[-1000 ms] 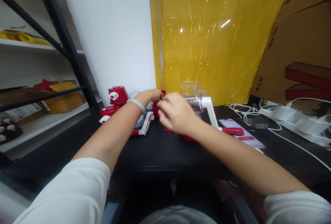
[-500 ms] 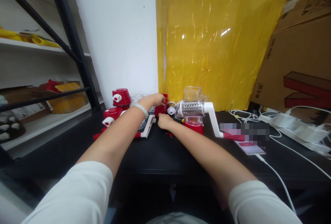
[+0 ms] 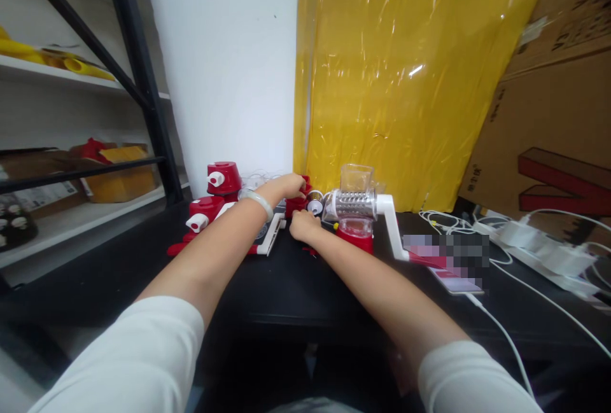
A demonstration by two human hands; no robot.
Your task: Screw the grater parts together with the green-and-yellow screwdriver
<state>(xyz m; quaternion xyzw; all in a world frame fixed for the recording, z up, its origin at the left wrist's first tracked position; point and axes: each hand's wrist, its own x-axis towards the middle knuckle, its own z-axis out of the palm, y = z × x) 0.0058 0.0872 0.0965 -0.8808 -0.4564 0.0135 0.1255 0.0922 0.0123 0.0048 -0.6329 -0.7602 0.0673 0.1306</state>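
Observation:
At the back of the black table, my left hand (image 3: 292, 185) is closed on the top of a red grater body (image 3: 296, 205). My right hand (image 3: 303, 226) is curled low against the front of that body, its fingertips hidden. A round drum with a white hub (image 3: 314, 207) lies just to the right of my hands. Beyond it stands a rotary grater with a clear hopper (image 3: 357, 177), a perforated metal drum (image 3: 356, 202), a red base (image 3: 354, 238) and a white crank (image 3: 391, 225). A small red piece (image 3: 309, 250) lies below my right hand.
Red grater parts with white knobs (image 3: 224, 177) stand on the left, beside a white-edged frame (image 3: 272, 235). A phone (image 3: 458, 280) on a cable lies at right, near a power strip (image 3: 548, 247). Shelving (image 3: 143, 76) borders the left; a cardboard box (image 3: 554, 120) borders the right.
The camera view has shifted slightly. My left hand stays on top of the red grater body, and my right hand stays low in front of it with almost no movement.

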